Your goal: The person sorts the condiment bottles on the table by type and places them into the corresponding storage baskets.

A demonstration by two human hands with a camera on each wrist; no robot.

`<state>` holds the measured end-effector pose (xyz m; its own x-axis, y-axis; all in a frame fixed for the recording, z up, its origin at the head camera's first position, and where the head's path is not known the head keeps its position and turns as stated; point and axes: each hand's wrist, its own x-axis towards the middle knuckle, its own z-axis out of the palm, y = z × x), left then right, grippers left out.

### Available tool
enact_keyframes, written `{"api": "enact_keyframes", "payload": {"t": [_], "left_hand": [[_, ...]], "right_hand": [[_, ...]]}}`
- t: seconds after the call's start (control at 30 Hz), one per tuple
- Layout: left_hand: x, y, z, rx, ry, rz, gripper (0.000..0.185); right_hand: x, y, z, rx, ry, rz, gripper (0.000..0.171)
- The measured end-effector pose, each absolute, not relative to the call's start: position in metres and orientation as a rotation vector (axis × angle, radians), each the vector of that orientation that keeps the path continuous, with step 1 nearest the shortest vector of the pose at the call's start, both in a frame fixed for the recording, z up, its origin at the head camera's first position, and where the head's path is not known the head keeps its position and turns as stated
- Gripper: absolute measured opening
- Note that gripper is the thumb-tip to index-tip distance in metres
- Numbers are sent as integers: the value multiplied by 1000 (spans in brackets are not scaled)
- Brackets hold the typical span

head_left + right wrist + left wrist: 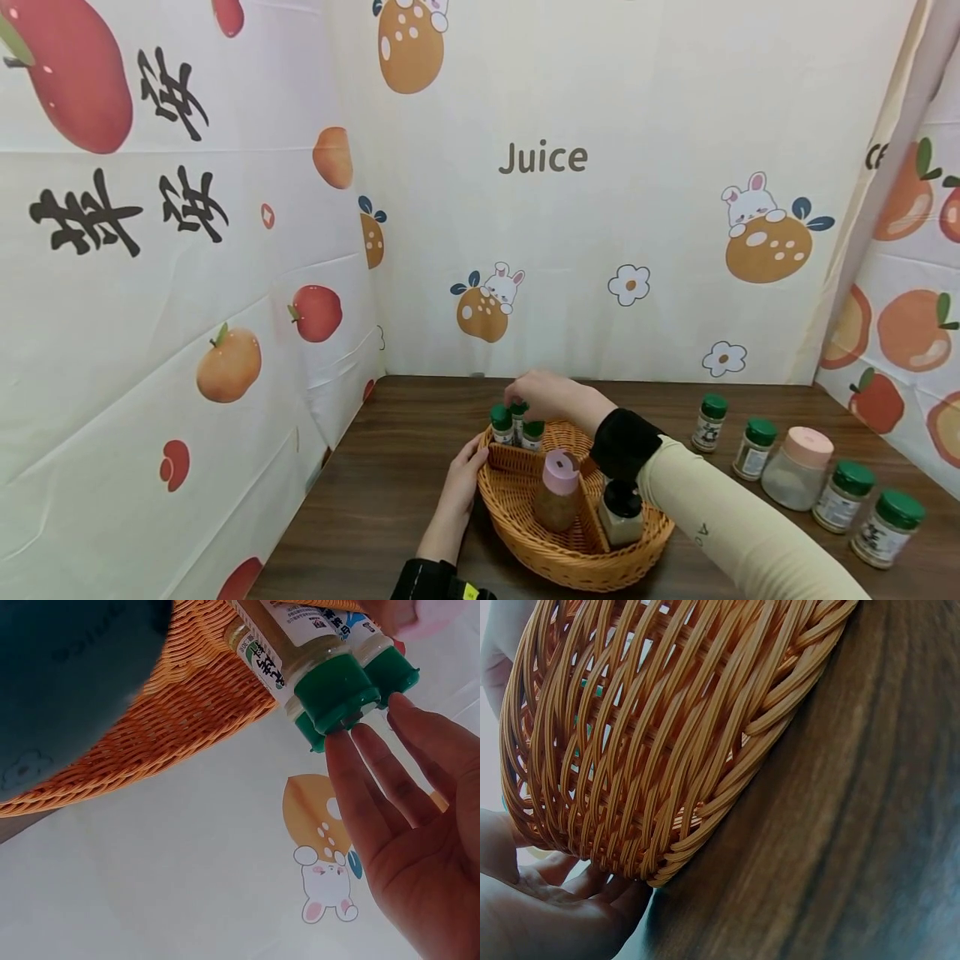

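Observation:
My left hand (459, 482) grips the left side of a round wicker basket (517, 557), its fingers at the woven wall in the left wrist view. Over the basket's far left compartment, my right hand (546, 395) reaches down to several green-capped spice jars (501, 423). In the right wrist view, its fingertips touch the green cap of one spice jar (337, 686). The thumb is at the cap of another spice jar (391, 673), and the fingers look fairly straight. A pink-capped jar (557, 500) and a black-capped jar (621, 521) occupy other compartments.
On the right of the dark wooden table (352, 500) stands a slanting row: several green-capped jars (842, 498) and a wide jar with a pale pink lid (797, 471). Printed cloth walls (675, 208) rise behind the table and at both sides.

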<state>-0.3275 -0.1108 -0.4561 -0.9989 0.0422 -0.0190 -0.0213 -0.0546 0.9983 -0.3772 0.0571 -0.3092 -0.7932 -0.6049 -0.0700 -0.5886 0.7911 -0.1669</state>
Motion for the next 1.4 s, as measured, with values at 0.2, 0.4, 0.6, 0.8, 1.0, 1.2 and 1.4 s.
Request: {"api": "enact_keyframes", "payload": {"t": [0.2,0.4,0.6,0.8,1.0,1.2,1.4], "left_hand": [[-327,-110,-456,23,2129,2248,50],[-328,-111,-457,38,2125,2248,51],[-328,-111,-456,36,2130,2234,51],[-329,-112,-457,43,2129,2233,51],[-329,-112,-457,44,2127,2233,51],[-329,-112,-458,37,2137,2219,51],[-330,-112,-458,51,2128,2227,52]], "right_hand": [[-376,62,-308,-994,2841,-236,24],[-376,67,-304,-1026,2833,-241,24],[-376,75,-302,-1036,2840,-228,24],[-375,81,-302,-1002,2848,-223,21],[-377,90,-303,-989,2863,-197,19],[-376,104,-303,-998,2877,-213,21],[-376,116,-303,-978,2895,-232,21]]}}
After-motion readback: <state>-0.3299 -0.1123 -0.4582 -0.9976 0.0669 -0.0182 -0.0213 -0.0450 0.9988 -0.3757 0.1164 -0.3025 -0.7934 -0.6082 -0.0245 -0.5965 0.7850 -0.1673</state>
